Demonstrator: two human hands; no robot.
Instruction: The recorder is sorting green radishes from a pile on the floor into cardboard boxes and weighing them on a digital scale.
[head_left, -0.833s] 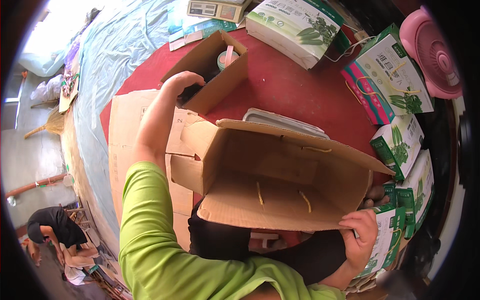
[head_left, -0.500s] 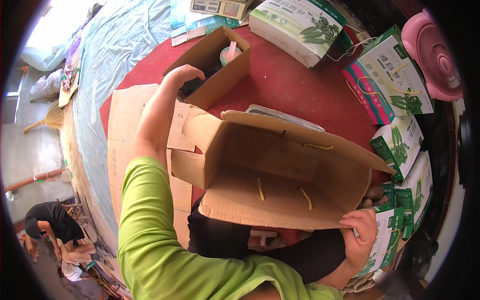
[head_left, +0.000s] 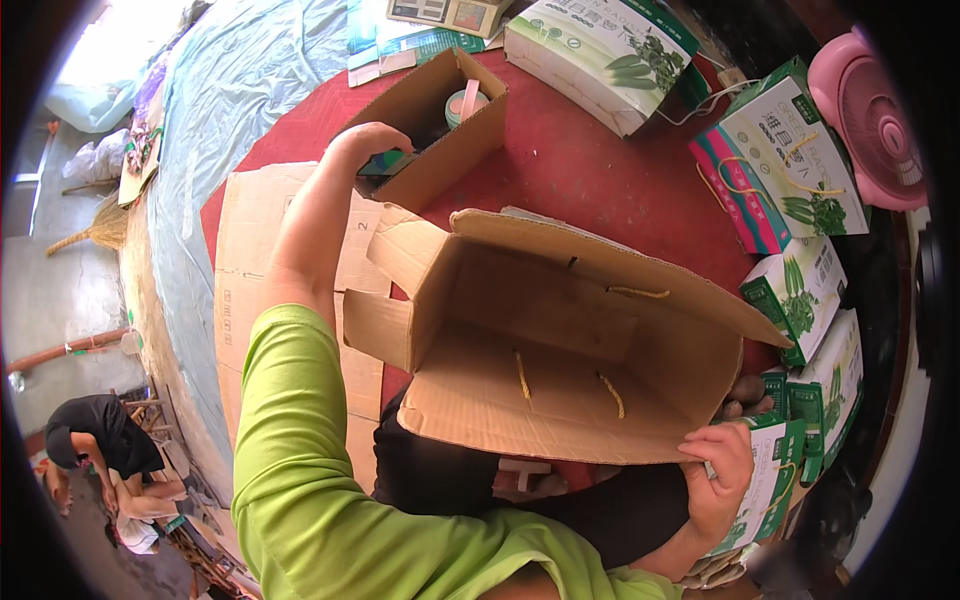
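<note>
A large brown cardboard carton (head_left: 560, 340) lies open on its side in front of me, with cord handles showing inside. My right hand (head_left: 722, 470) grips its lower right edge, beside green and white gift boxes (head_left: 790, 440). My left hand (head_left: 362, 145) reaches far forward into a smaller open cardboard box (head_left: 440, 130) on the red table (head_left: 590, 170). Its fingers are closed over a dark green item at the box's rim. A roll of tape (head_left: 466, 100) sits inside that box.
Flat cardboard sheets (head_left: 250, 240) lie at the left over a pale blue plastic sheet (head_left: 230, 90). More green and white gift boxes (head_left: 600, 50) and a pink one (head_left: 735, 190) stand at the back and right. A pink fan (head_left: 865, 110) is at far right. Another person (head_left: 105, 450) crouches at lower left.
The large carton has tipped a little farther back toward the table. My left hand stays in the small box; my right hand keeps its grip.
</note>
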